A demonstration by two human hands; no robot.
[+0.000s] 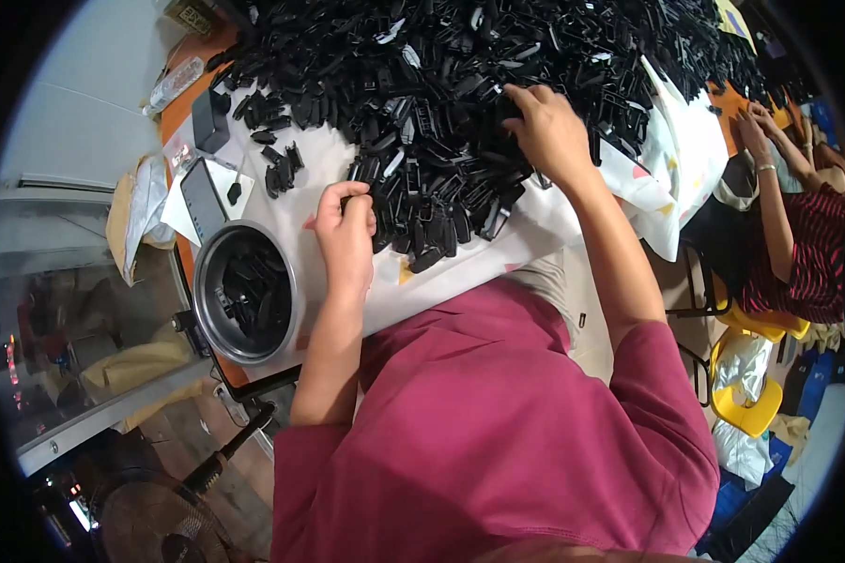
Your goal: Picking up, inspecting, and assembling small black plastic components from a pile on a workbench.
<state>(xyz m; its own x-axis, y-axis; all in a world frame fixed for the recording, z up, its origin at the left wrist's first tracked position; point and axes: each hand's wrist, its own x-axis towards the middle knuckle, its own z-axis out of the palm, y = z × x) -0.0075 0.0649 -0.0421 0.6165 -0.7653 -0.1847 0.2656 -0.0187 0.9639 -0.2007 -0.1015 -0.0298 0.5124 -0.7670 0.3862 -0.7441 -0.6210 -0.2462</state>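
Observation:
A large heap of small black plastic clip-like parts [422, 122] covers the far side of the table. My left hand [345, 230] is closed at the heap's near left edge, with a small black part showing at its curled fingers. Over the heap to the right, my right hand [549, 133] reaches with thumb and forefinger apart. Nothing is plainly held in it, and black parts lie right under its fingertips. Left of my left forearm stands a round metal bowl [291, 310] holding more black parts.
A phone [204, 195], a dark box [209, 122] and a plastic bottle [174, 86] lie at the table's left. White sheeting [498, 258] covers the table. A fan [160, 521] stands at lower left. Another person's arm [773, 202] is at far right, near yellow chairs [749, 410].

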